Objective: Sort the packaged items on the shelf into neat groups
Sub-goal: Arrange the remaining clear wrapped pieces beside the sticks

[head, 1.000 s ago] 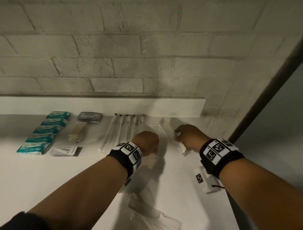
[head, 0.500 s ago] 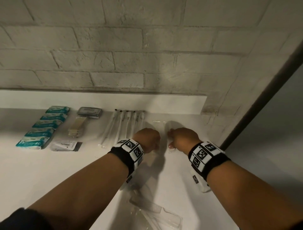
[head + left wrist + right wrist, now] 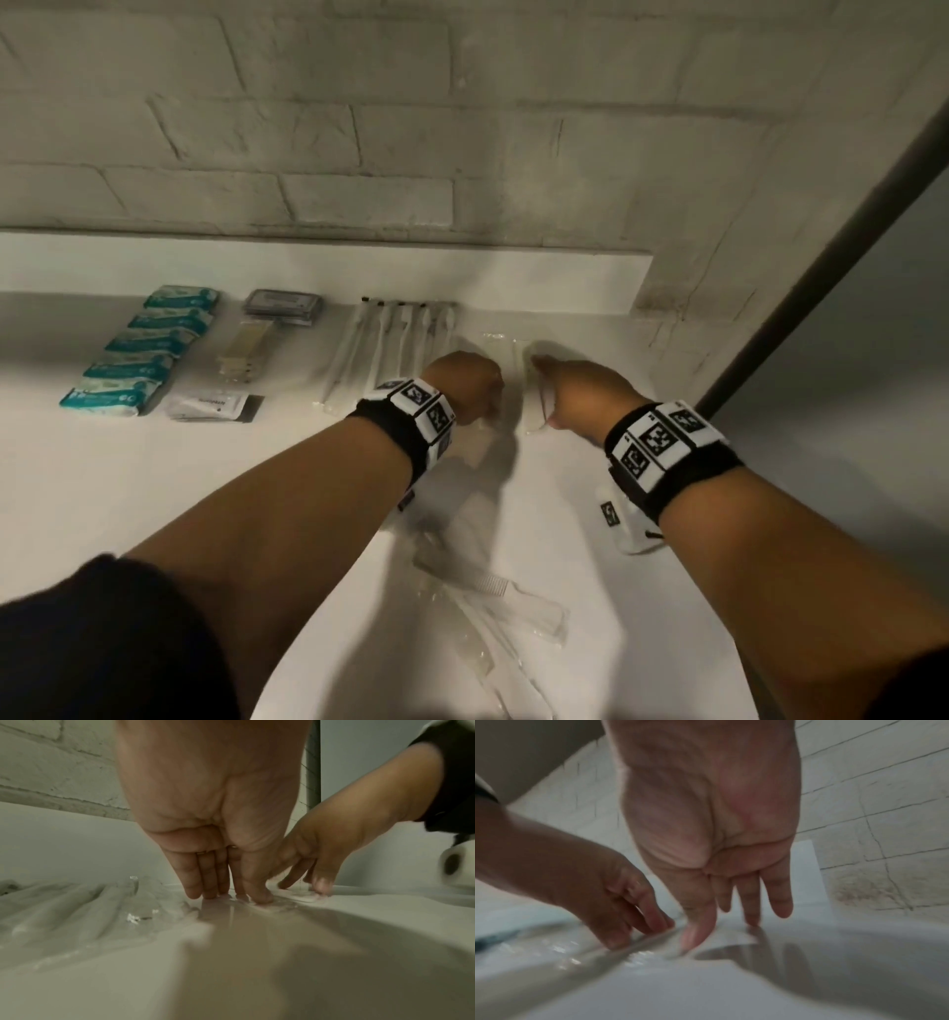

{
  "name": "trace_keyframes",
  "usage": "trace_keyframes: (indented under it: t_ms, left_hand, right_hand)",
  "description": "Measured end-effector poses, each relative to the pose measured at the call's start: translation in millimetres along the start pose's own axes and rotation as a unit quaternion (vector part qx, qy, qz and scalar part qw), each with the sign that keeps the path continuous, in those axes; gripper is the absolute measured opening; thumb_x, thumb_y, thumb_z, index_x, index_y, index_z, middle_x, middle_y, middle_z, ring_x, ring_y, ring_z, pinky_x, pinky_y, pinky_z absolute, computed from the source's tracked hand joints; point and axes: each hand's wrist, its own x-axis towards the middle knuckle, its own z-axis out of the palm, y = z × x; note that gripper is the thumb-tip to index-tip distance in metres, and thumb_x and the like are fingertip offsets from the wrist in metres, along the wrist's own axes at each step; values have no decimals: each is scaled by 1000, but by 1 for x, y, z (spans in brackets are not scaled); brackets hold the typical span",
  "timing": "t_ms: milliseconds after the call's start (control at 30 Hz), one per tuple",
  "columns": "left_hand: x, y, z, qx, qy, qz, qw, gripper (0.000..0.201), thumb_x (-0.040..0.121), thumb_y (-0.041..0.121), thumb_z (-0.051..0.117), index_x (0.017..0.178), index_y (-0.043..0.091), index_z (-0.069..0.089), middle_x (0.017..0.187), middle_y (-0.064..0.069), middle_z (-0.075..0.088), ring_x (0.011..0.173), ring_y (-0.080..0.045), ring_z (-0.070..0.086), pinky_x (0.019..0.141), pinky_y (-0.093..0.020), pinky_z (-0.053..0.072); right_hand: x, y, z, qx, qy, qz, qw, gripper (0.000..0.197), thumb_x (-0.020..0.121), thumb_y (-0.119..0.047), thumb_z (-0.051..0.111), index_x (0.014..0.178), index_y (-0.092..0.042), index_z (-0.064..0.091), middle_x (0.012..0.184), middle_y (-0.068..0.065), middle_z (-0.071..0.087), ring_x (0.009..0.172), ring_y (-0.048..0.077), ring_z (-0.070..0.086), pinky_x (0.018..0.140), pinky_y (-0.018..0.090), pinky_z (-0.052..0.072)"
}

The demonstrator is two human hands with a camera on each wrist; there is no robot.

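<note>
On the white shelf [image 3: 154,488] my left hand [image 3: 464,385] presses straight fingers [image 3: 210,888] down on a clear-wrapped packet [image 3: 231,908] lying right of a row of wrapped white sticks [image 3: 390,344]. My right hand [image 3: 580,395] is close beside it. Its fingers [image 3: 750,902] are straight, and the thumb and fingertips touch a long white wrapped item [image 3: 531,406] that lies lengthwise toward the wall. The two hands nearly touch. Most of each packet is hidden under the hands.
At far left runs a row of teal packets [image 3: 138,349]. Right of it lie a grey box [image 3: 282,308], a beige packet [image 3: 246,349] and white sachets [image 3: 210,406]. Clear-wrapped combs [image 3: 493,601] lie near the front edge. A brick wall [image 3: 359,154] backs the shelf.
My right hand has slid left toward my left hand, bringing the white wrapped item from a slanted lie to lengthwise beside the left hand's packet. The left hand has stayed put.
</note>
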Motion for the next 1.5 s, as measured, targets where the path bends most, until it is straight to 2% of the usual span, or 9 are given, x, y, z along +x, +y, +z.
trace_keyframes:
  t_ms: [100,233,500,767,867,967,1167,1300,1500]
  left_hand:
    - [-2,2,-3,10,-6,6,1000,21,81,27,67,97,16,74,104,-8,70,97,-29,64,76,-29,47]
    - [-1,0,-2,21,-12,11,1000,23,87,19,54,96,9,72,105,-12,70,99,-32,64,82,-33,51]
    - [-4,-8,-6,-13,-31,-4,999,40,97,10,38,132,14,56,144,-7,48,132,-26,44,111,-34,32]
    - [2,-9,-7,-3,-48,4,999,36,94,14,45,127,18,60,136,-3,54,125,-24,50,105,-34,39]
    - [4,-9,-6,6,-52,-4,999,35,94,13,45,123,18,63,131,-3,58,119,-24,55,103,-36,43]
    - [5,-7,-6,20,-44,-2,999,33,93,13,45,120,17,64,126,-3,60,114,-23,56,99,-36,46]
    - [5,-3,2,22,37,20,999,35,97,20,45,130,21,56,148,2,37,136,-18,38,110,-29,32]
    - [15,21,10,23,29,10,999,44,92,38,53,132,21,55,143,0,47,132,-20,44,109,-33,36]
    - [25,30,12,76,1,-5,997,52,81,46,68,123,16,63,125,-5,61,116,-26,56,98,-37,47]
  right_hand:
    - [-34,-23,-8,72,45,-18,996,42,86,-28,64,126,-19,57,122,7,60,108,29,60,88,35,50]
    - [-96,-80,3,74,-133,-145,978,43,74,-63,64,88,-22,63,82,-4,63,69,14,59,58,29,48]
    - [-96,-83,31,-19,-134,-217,967,26,83,-36,65,102,-19,60,109,3,56,86,21,59,67,28,47]
    - [-58,-25,-3,378,-40,33,924,33,78,-2,69,65,-17,42,65,4,51,54,17,51,48,23,42]
    - [-37,-2,-9,426,96,115,892,36,73,-21,81,78,-14,47,75,0,53,63,15,54,50,24,46]
    - [-22,10,-5,424,67,178,885,62,75,-43,77,120,-9,51,112,6,59,97,24,61,69,28,49]
    - [-25,32,-10,167,-5,40,985,56,89,-1,51,142,-19,45,150,3,42,132,26,44,109,33,38]
    - [-27,42,-3,27,-95,-53,994,75,84,-11,68,147,-32,34,158,-14,22,143,16,29,111,24,25]
    - [-9,41,-2,8,-83,-2,997,80,89,-27,64,153,-24,15,154,7,34,137,29,39,110,42,36]
